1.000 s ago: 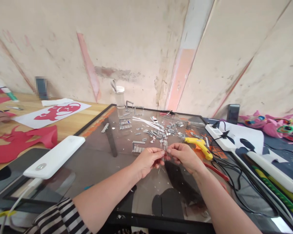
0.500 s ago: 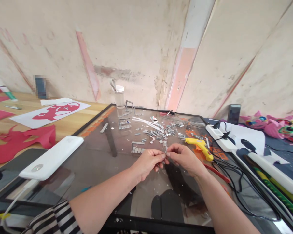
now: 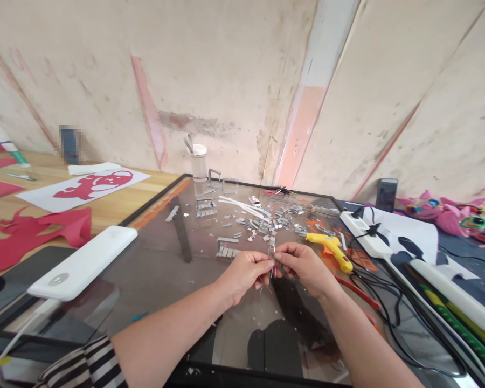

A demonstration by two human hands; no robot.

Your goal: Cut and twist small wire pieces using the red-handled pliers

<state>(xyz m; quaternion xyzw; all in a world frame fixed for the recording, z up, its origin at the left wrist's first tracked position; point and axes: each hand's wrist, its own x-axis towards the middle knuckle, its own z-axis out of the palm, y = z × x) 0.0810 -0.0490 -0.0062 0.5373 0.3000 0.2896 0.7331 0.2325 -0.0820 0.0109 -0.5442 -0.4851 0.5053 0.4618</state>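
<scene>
1. Nearest, a black-and-white striped sleeve is cut off by the lower edge; both forearms are bare.
2. Over the glossy, dark, reflective tabletop, the left hand and right hand meet, their fingers pinching some thin, silvery wires between them. The fingertips cover much of the wires, so their full shape and the exact grip are hard to make out; loose ends poke out below.
3. On the left lies a smooth white power bank with rounded corners, its cable leaving the view.
4. Beside the right forearm, a curved red handle shows only in part; what it belongs to is hidden.
5. Beyond it rest a yellow plastic glue gun and a white power strip with tangled black cords.
6. Past the hands, small flat grey pieces are scattered, too small to identify singly, near narrow white strips.
7. Farther back stands a clear, white-lidded jar; on the left, a dark upright object is blurred into blocks.
8. Behind everything rises a stained, scuffed wall.
</scene>
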